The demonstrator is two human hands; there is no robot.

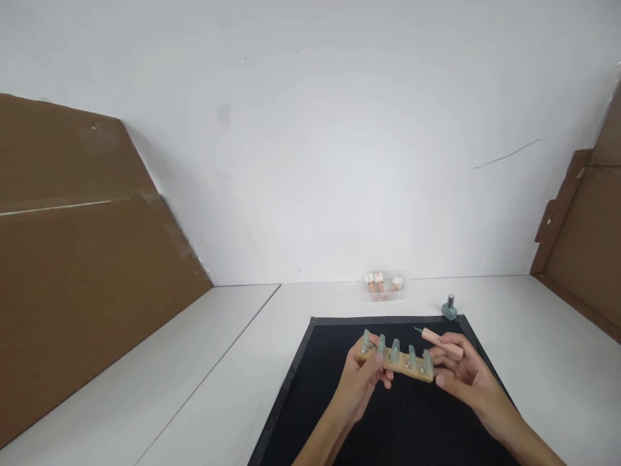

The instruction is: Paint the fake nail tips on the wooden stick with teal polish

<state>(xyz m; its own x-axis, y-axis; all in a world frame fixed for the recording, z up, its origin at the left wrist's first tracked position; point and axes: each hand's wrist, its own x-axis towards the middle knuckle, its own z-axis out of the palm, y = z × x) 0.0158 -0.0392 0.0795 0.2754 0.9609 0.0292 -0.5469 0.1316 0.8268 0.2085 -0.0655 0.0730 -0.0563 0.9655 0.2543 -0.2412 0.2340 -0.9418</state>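
Holding a wooden strip (400,367) level above the mat (310,388), the left hand (361,382) closes its grip on the left end, probably so the five teal nail tips (395,349) stand upright in plain view. The right hand (466,375) props the other end while its grip pinches a brush (439,342), bristles clear of the tips. A bottle (449,309) stands behind on the counter (194,388).
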